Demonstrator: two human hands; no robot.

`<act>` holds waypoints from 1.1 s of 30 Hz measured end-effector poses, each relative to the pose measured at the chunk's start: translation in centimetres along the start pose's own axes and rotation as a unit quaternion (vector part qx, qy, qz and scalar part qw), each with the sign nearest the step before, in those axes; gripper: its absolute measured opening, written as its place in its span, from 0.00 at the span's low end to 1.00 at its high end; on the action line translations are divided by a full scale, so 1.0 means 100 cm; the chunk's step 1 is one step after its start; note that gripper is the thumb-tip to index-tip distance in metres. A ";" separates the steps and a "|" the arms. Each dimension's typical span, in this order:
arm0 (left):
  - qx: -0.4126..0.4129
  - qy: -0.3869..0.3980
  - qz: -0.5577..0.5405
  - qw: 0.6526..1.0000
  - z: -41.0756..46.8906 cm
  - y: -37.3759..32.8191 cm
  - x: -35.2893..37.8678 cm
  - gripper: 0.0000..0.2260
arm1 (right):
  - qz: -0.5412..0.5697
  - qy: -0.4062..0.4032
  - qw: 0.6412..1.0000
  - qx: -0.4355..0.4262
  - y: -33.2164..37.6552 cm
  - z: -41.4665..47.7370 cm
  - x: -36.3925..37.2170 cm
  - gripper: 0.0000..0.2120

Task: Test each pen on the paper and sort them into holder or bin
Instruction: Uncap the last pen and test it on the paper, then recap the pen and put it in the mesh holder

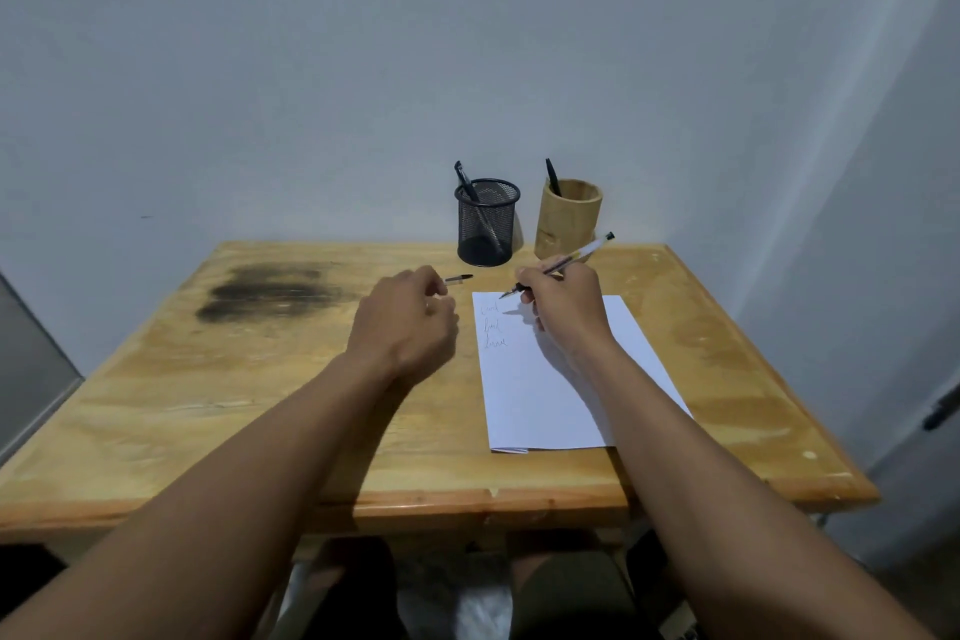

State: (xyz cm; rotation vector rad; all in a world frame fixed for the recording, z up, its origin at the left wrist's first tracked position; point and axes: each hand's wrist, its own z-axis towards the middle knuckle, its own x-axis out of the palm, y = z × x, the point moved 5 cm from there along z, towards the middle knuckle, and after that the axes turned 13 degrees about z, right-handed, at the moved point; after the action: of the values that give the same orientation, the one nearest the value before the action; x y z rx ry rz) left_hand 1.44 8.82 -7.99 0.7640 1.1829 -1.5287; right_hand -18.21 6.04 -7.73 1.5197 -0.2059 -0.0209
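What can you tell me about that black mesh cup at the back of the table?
The black mesh cup is a round container of what looks like perforated metal wire, with a solid rim and a dark base. It stands upright near the far edge of the wooden table, close to the wall and just left of the wooden cup, with a gap between them. One dark pen leans inside it, its clip end sticking out above the rim toward the left. Neither hand touches it.

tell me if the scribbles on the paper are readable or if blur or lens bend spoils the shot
Head view: three faint scribbled lines on the white paper sheet show but are too small to read; the wide-angle lens bows the wooden table edges; soft, even light, only a faint shadow under the right hand.
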 end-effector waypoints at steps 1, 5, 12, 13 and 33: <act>-0.008 0.003 0.003 1.000 0.010 0.003 0.002 0.12 | 0.000 0.006 1.000 0.007 -0.001 0.002 0.002 0.10; -0.022 0.035 0.074 0.996 0.041 0.011 0.015 0.17 | -0.001 0.009 1.000 0.016 -0.004 0.013 0.004 0.10; -0.041 -0.021 0.006 0.999 0.044 0.011 0.019 0.07 | 0.012 0.011 1.000 -0.018 -0.002 0.021 0.005 0.08; -0.040 -0.028 -0.038 0.998 0.043 0.011 0.016 0.06 | 0.033 0.013 0.999 -0.012 -0.001 0.023 0.005 0.07; 0.007 -0.062 -0.259 0.964 0.032 -0.035 -0.034 0.05 | 0.164 0.089 0.982 0.016 0.026 0.020 0.011 0.03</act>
State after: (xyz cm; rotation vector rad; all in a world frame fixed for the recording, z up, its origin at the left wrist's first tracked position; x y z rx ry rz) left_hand -0.66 6.91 -2.82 0.3684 1.3433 -1.9809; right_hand -17.69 4.08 -4.94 1.4949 -0.3123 0.3815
